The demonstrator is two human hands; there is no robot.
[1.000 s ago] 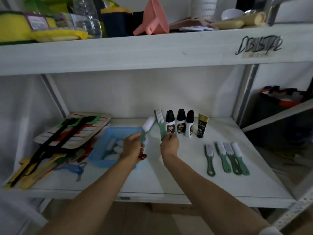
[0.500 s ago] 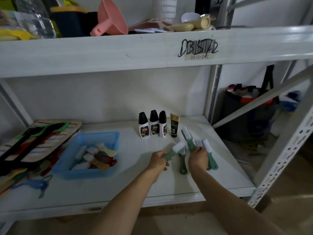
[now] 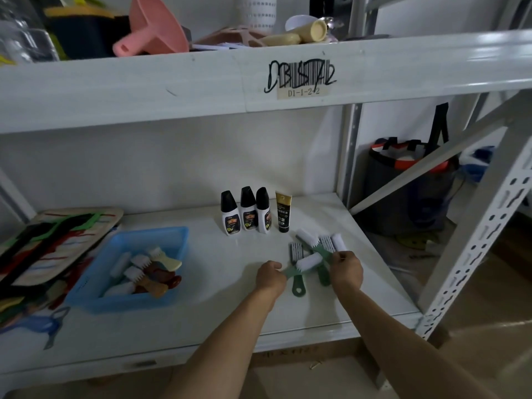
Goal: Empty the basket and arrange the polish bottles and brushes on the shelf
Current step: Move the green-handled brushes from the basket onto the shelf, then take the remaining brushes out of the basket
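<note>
On the white shelf (image 3: 201, 326) our left hand (image 3: 270, 276) grips a green brush (image 3: 303, 263), bristles pointing up-right; our right hand (image 3: 347, 269) grips another brush (image 3: 312, 243), bristles up-left.

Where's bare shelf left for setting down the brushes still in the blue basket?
Free: the white shelf board between the blue plastic basket and the left hand, and the front strip along its edge. Crowded: the green-handled brush row by the right hand, the black-capped polish bottles behind, and the insole pile far left.
</note>
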